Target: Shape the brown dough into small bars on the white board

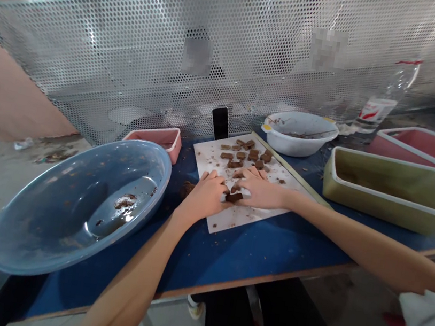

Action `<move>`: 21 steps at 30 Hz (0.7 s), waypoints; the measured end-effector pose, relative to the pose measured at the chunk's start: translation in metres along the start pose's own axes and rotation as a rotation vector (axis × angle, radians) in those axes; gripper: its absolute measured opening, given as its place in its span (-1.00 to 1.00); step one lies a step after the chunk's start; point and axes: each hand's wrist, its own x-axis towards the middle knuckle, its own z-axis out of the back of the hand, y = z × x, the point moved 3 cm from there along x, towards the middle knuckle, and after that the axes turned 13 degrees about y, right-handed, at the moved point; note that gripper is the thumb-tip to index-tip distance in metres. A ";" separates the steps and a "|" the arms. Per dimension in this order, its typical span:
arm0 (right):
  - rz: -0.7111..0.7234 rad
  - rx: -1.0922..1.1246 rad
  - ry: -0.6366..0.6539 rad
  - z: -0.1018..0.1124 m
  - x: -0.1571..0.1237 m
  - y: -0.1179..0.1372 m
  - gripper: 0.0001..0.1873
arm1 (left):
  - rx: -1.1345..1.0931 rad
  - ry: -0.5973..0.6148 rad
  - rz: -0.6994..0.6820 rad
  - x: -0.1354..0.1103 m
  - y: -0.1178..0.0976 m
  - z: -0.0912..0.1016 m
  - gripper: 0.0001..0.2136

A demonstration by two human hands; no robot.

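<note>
At the left end of the blue worktop (228, 256) I see a big round basin of translucent blue plastic (53, 205), tilted, with wet brown residue at its bottom. Behind its right rim, near the back edge, sits a small pink rectangular plastic tray (177, 149). Next comes the person's left hand (207, 194), fingers half curled over the left edge of a flat white board (219, 225); a dark phone (220, 123) leans upright behind the board's far edge. A dark brown piece (234, 198) lies between the hands, above the board's near half, touched by both. Small brown blocks (240, 156) are spread toward the board's far edge. The right hand (256, 187) is bent too, fingers partly spread; whether either hand grips the piece I can't tell. Farther right, by the back edge, stands an oval white plastic basin (296, 147), then a clear plastic bottle (377, 107), with an olive-green rectangular plastic tub (377, 204) nearer the front edge.
</note>
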 end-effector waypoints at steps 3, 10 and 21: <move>0.028 0.012 0.004 -0.003 0.001 0.000 -0.68 | 0.004 0.003 0.001 0.001 0.000 0.000 -0.75; 0.009 0.023 0.000 -0.005 0.005 -0.002 -0.72 | -0.009 0.007 0.002 0.001 -0.001 -0.002 -0.76; 0.042 0.029 -0.035 -0.006 0.005 -0.005 -0.75 | -0.009 -0.011 -0.009 0.001 -0.002 -0.001 -0.81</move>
